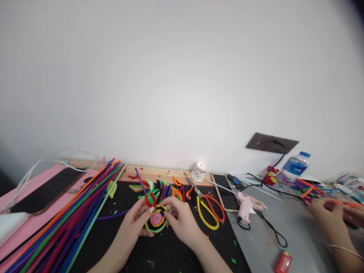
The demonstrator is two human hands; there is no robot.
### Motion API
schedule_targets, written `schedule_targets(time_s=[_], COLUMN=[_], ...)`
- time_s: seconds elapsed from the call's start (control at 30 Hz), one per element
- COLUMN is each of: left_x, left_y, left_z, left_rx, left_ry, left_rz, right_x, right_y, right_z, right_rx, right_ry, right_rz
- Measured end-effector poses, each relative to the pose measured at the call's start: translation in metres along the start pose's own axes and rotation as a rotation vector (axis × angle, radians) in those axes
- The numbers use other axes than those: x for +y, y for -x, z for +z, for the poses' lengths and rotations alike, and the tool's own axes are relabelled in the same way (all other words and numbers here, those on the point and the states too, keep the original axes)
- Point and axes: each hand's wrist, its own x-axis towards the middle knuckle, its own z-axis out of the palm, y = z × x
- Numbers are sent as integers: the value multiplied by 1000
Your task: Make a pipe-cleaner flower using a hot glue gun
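Note:
Between my hands is a round coiled pipe-cleaner disc (pixel 156 218), pink in the middle with yellow, black and green rings around it. My left hand (pixel 135 218) grips its left edge, the thumb at the upper left. A red and green pipe-cleaner piece (pixel 150 200) sits at the top of the disc near that thumb. The fingers of my right hand (pixel 181 220) pinch the upper right rim. Just beyond lie several looped, multicoloured pipe-cleaner pieces (pixel 170 191). Scissors (pixel 209 212) with yellow and red handles rest right of my right hand.
A bundle of long pipe cleaners (pixel 65 216) fills the left side, beside a dark-screened phone (pixel 47 189). On the right are another phone (pixel 226 193), a pink glue gun (pixel 244 208), a red lighter (pixel 283 261), a water bottle (pixel 294 168) and another person's hand (pixel 327 218). A paper cup (pixel 198 172) stands near the wall.

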Motion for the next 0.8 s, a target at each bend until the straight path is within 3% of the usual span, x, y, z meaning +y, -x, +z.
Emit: schedule_targets(time_s=[0.8], left_x=[-5], left_y=[-2], left_z=[-1], left_rx=[-37], left_ry=[-91], left_rz=[53], right_x=[1], right_y=[0], right_z=[-1], right_rx=[-3], right_ry=[10], right_rz=[-17])
